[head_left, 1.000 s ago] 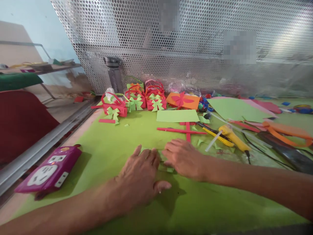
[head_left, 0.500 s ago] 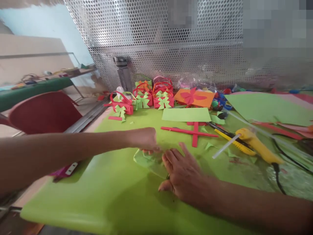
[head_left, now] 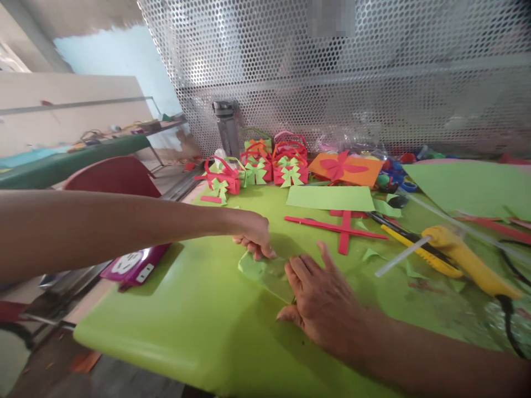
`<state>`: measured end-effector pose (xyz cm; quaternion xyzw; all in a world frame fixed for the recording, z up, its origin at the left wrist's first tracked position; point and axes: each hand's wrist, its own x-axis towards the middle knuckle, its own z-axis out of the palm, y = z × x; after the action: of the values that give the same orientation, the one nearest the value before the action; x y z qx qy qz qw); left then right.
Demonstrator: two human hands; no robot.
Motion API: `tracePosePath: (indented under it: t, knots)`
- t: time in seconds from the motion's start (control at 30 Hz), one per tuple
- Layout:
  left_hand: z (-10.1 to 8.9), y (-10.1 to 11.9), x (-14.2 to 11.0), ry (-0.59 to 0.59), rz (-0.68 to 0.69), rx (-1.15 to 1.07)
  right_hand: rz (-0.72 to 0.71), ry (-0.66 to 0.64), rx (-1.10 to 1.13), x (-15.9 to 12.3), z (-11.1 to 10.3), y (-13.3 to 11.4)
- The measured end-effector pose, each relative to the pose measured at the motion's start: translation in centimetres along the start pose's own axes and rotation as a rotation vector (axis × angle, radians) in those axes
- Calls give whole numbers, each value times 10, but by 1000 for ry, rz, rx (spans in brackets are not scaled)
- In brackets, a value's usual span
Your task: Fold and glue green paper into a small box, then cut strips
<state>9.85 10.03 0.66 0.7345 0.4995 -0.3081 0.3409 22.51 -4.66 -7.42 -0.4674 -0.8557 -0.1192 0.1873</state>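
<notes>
Head view: perforated metal sheet point(head_left: 274, 66) along the far side, red chair point(head_left: 116, 176) at 10 o'clock beyond the table edge. Bright green table point(head_left: 174, 331). Clock set on the pale green piece point(head_left: 267, 279), which lies on the table mid-scene between the hands, one end rumpled; material unclear. Left hand point(head_left: 253, 235) at 11 o'clock of it, arm reaching across from the left, fingers curled under, tips down at the piece's far edge; whether they pinch it, cannot tell. Right hand point(head_left: 321, 293) between 3 and 4 o'clock, palm down, laid over the piece's near right end, thumb spread away from the fingers, outermost finger lifted. Crossed red strips point(head_left: 345, 235) at 2, near the right hand. Green card point(head_left: 331, 198) between 1 and 2, orange card point(head_left: 360, 170) with a red bow just beyond. Red baskets point(head_left: 257, 166) clustered around 12, green bows on their fronts; bottle point(head_left: 228, 138) upright behind them, between 11 and 12. Purple socket block point(head_left: 133, 268) at 9, partly covered by the left forearm. Yellow cutter point(head_left: 429, 261) and glue gun point(head_left: 470, 265) toward 3, gun with a clear stick protruding. Large green sheet point(head_left: 473, 188) between 2 and 3.
</notes>
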Motion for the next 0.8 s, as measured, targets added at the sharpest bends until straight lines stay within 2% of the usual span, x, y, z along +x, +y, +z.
tracePosePath:
  t: [0.4,0.63,0.8]
  knots:
    - [-14,-28,14,-132,-139,58,5,15,-5,1,-1,-1]
    - [-16,-34,14,-137,-127,58,10,-14,0,2,-2,0]
    - [-12,-35,6,-97,-107,69,-5,-48,2,2,-4,0]
